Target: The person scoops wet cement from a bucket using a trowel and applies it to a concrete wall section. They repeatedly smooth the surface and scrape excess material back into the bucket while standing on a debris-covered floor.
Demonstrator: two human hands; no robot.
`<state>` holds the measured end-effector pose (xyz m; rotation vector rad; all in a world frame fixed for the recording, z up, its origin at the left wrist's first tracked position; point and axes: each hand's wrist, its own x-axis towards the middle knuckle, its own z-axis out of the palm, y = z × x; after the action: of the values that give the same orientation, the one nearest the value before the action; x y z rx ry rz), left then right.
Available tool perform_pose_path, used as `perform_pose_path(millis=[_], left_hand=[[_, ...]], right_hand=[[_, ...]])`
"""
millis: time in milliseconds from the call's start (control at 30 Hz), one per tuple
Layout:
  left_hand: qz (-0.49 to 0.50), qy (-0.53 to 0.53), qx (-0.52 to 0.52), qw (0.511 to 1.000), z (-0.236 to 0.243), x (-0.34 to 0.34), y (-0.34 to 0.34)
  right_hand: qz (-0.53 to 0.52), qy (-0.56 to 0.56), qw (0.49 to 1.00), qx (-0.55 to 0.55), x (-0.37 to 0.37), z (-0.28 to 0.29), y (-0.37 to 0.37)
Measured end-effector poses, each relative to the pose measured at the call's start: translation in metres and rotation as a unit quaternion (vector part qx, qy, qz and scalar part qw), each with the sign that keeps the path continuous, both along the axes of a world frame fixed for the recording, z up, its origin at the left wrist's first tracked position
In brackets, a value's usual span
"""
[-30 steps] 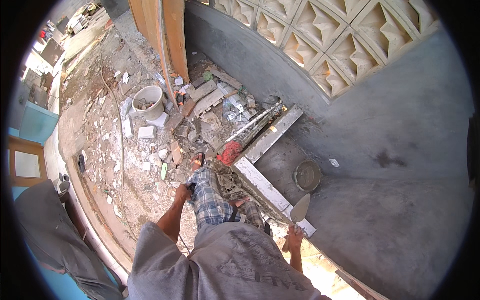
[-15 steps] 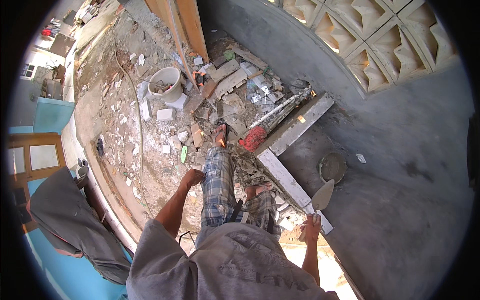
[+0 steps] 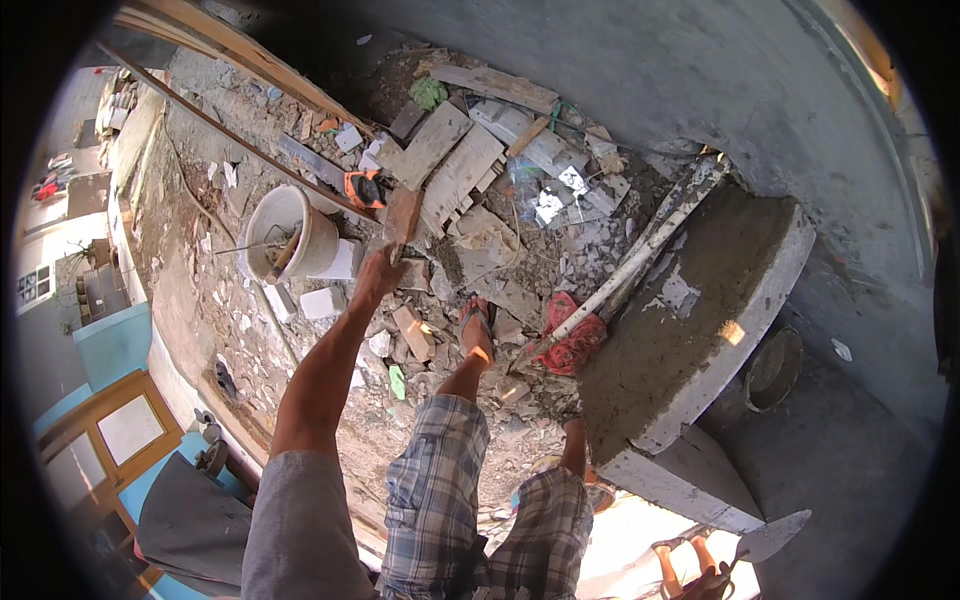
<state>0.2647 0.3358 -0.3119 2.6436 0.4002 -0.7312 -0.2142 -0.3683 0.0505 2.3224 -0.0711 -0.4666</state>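
Observation:
My left hand [image 3: 380, 272] reaches far out over the rubble, its fingers closed on the near end of a reddish brick [image 3: 403, 214]. At the lower right my right hand [image 3: 708, 585], dark and partly cut off by the frame edge, grips a trowel [image 3: 772, 538] with its pale blade pointing up and right. Between my hands and the grey wall stands a low wall of pale blocks [image 3: 705, 375], its top [image 3: 690, 290] coated with grey mortar. A round mortar pan [image 3: 774, 370] sits beyond it.
A white bucket [image 3: 318, 240] holding tools stands left of my hand, near an orange-handled saw [image 3: 364, 188]. Planks [image 3: 465, 180], broken blocks and rubble cover the ground. A pale pole [image 3: 640, 255] leans by red netting [image 3: 568, 335]. Sandalled feet [image 3: 668, 550] show at lower right.
My left hand has swung from beside my knee out to the brick and closed on it. My body leans forward and left; the trowel has dropped toward the lower right edge.

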Motion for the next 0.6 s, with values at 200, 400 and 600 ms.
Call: perform_pose_path(millis=[200,400,600], left_hand=[[-0.083,-0.157,0.017,0.984,-0.156,0.192,0.029],[-0.244,-0.117,-0.242,0.932,-0.31,0.307,0.089],[-0.197,-0.213,0.124,0.949,-0.281,0.295,0.094]], right_hand=[[-0.443,-0.152,0.878,0.097,-0.033,-0.004,0.0],[-0.455,-0.247,0.854,0.056,-0.111,0.023,0.016],[-0.421,-0.253,0.87,0.04,-0.076,0.015,0.081]])
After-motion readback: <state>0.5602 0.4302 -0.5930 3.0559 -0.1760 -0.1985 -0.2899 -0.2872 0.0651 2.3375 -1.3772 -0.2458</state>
